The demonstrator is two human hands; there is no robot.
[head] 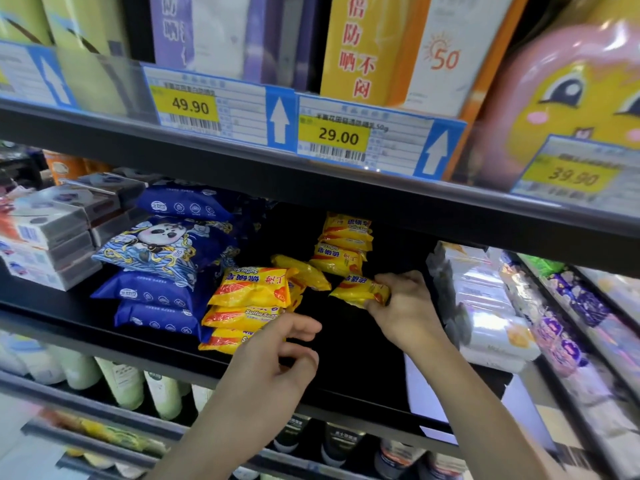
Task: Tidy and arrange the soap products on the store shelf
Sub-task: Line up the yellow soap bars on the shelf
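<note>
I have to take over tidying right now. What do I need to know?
Right hand grips one yellow soap packet just above the dark shelf.
Left hand holds nothing; its fingers, loosely curled, are at the front soap stack.
Done: a front soap stack and a back soap stack stand.
Left: one tilted packet lies loose between the stacks; place it and the held one. The blue panda packs sit to the left.

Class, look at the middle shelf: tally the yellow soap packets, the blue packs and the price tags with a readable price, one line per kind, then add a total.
Yellow soap packets: 8, one of them gripped by the right hand
Blue packs: 4
Price tags with a readable price: 3
Total: 15
</note>
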